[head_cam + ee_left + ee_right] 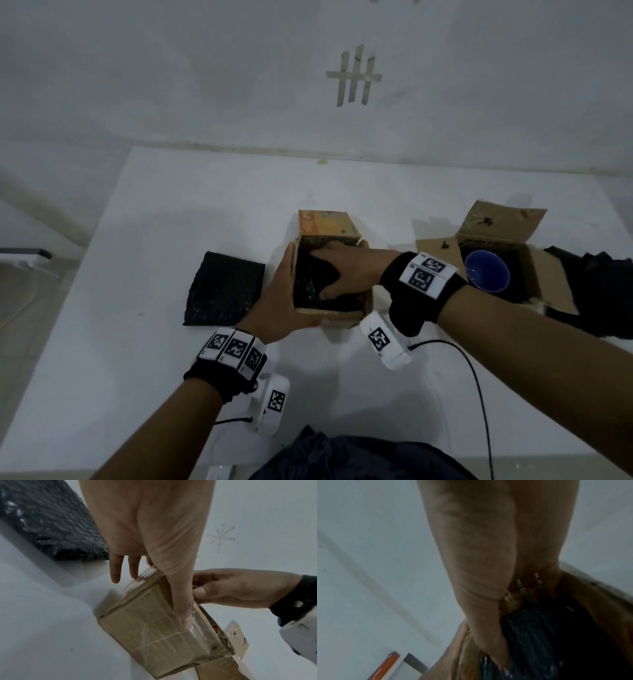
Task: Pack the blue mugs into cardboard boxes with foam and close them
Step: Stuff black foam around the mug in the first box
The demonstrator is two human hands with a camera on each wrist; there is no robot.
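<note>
A small cardboard box (327,313) stands mid-table with its orange-printed rear flap (325,226) up. Black foam (308,284) fills its opening. My right hand (346,270) lies flat inside with spread fingers pressing on that foam; in the right wrist view the hand (488,561) covers the foam (547,635). My left hand (282,294) braces the box's left wall, fingers straight, thumb along the near edge. In the left wrist view the left hand (150,540) rests against the box (154,628). A blue mug (486,270) sits in a second open box (548,274) at the right.
A loose black foam sheet (224,289) lies flat left of the middle box. More dark foam (596,294) is piled at the right edge. A black cable (479,394) runs across the near table. The wall stands close behind the table.
</note>
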